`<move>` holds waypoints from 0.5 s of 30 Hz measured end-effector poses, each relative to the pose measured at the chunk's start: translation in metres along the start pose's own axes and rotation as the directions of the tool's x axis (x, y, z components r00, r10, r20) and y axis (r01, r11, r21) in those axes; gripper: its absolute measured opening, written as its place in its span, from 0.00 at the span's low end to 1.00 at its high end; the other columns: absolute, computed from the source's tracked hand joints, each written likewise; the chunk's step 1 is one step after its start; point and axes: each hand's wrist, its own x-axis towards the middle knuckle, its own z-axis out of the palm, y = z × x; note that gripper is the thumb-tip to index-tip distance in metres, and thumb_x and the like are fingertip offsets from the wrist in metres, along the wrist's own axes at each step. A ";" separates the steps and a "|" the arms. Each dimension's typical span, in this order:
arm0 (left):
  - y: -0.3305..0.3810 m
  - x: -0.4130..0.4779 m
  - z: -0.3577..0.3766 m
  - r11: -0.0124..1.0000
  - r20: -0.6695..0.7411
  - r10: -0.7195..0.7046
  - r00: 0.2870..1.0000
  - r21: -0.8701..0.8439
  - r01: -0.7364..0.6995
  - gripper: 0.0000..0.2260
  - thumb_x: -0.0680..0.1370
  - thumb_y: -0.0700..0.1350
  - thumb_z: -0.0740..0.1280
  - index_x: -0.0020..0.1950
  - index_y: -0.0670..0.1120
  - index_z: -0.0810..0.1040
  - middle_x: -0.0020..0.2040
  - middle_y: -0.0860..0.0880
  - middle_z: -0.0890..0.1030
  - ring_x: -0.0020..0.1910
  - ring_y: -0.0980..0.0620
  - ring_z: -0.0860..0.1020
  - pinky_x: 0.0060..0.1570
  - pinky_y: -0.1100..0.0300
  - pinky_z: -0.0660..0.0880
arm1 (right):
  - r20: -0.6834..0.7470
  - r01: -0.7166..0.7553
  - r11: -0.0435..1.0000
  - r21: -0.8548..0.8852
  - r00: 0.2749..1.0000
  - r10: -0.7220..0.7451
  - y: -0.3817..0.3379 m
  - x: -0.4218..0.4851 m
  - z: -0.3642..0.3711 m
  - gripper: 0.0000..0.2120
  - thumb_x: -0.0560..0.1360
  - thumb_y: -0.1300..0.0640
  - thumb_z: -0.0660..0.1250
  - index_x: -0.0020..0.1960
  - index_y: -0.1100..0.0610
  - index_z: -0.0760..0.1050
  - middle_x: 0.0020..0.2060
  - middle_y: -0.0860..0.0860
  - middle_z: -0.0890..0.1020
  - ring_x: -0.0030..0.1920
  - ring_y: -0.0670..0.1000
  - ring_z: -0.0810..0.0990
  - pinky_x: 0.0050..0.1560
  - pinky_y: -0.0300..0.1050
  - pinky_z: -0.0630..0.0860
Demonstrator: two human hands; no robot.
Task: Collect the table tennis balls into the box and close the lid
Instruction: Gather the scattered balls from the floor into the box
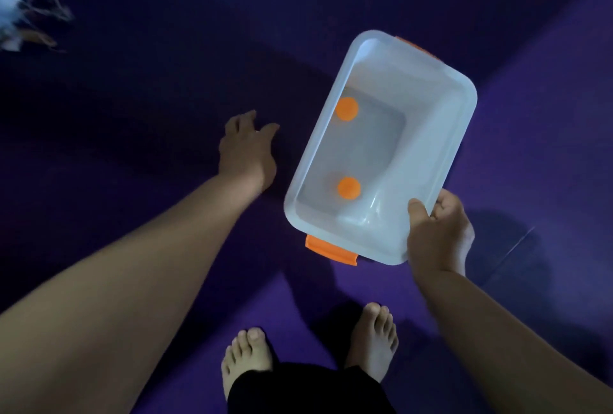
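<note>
There was one translucent white plastic box [428, 135], lidless and open at the top, with two orange latches: one [331, 250] at its near short end and one [416, 45] just showing at its far short end. Inside the box lay two orange table tennis balls, both along its left wall and apart from each other: one [346, 108] toward the far end, the other [349, 187] toward the near end. Two hands were in view. The right hand [438, 234] gripped the box at its near right corner, the thumb [418, 211] hooked over the rim onto the inner side and the other fingers curled round the outside of the wall. Whether the base of the box rested on the purple floor mat [132, 82] or hung above it could not be told. The left hand [247, 148] was stretched out just left of the box, level with its middle, palm down, the fingers loosely spread and slightly bent; it held nothing and touched neither box nor ball. Nearer than the box, two bare feet stood on the mat, the left foot [247, 357] below the near latch and the right foot [374, 337] below the gripped corner, with a dark trouser leg [298, 390] between them. Far to the left of the box, at the frame's upper corner, sat a pale blurred heap [30, 5] too smeared to name.
</note>
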 end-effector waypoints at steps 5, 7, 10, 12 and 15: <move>-0.003 -0.007 0.006 0.979 0.024 -0.144 0.989 -0.141 0.146 0.15 0.78 0.37 0.60 0.63 0.47 0.74 0.66 0.42 0.67 0.62 0.43 0.68 0.52 0.55 0.70 | 0.024 -0.017 0.999 0.029 1.000 0.016 -0.001 0.002 -0.004 0.02 0.75 0.57 0.62 0.43 0.53 0.71 0.33 0.44 0.76 0.35 0.44 0.73 0.35 0.42 0.67; 0.014 -0.023 -0.010 0.891 -0.055 -0.279 0.959 -0.388 0.237 0.13 0.79 0.45 0.62 0.64 0.48 0.72 0.62 0.44 0.71 0.57 0.46 0.73 0.49 0.57 0.71 | 0.031 -0.035 0.999 0.018 0.999 0.034 -0.004 0.001 -0.013 0.01 0.75 0.57 0.62 0.45 0.51 0.71 0.34 0.43 0.76 0.36 0.46 0.73 0.39 0.43 0.68; 0.054 -0.063 -0.056 0.816 -0.208 -0.232 0.950 -0.573 0.074 0.14 0.78 0.53 0.62 0.62 0.51 0.72 0.58 0.52 0.76 0.53 0.52 0.76 0.50 0.56 0.74 | 0.032 -0.081 0.997 0.003 0.996 0.081 -0.017 -0.007 -0.035 0.01 0.75 0.56 0.61 0.46 0.51 0.71 0.35 0.44 0.76 0.38 0.49 0.75 0.41 0.45 0.71; 0.082 -0.094 -0.090 0.831 -0.251 -0.045 0.967 -0.547 -0.104 0.14 0.76 0.54 0.64 0.59 0.53 0.74 0.55 0.55 0.77 0.52 0.53 0.76 0.52 0.54 0.75 | 0.034 -0.116 0.993 0.001 0.993 0.116 -0.032 -0.015 -0.057 0.03 0.75 0.55 0.61 0.48 0.52 0.72 0.38 0.46 0.76 0.41 0.52 0.75 0.42 0.47 0.73; 0.120 -0.127 -0.135 0.883 -0.208 0.251 0.945 -0.351 -0.312 0.22 0.73 0.62 0.62 0.62 0.52 0.75 0.56 0.53 0.79 0.56 0.50 0.73 0.55 0.51 0.72 | 0.021 -0.146 0.989 0.004 0.989 0.146 -0.060 -0.029 -0.094 0.06 0.74 0.55 0.61 0.50 0.54 0.73 0.39 0.48 0.76 0.42 0.54 0.75 0.42 0.45 0.69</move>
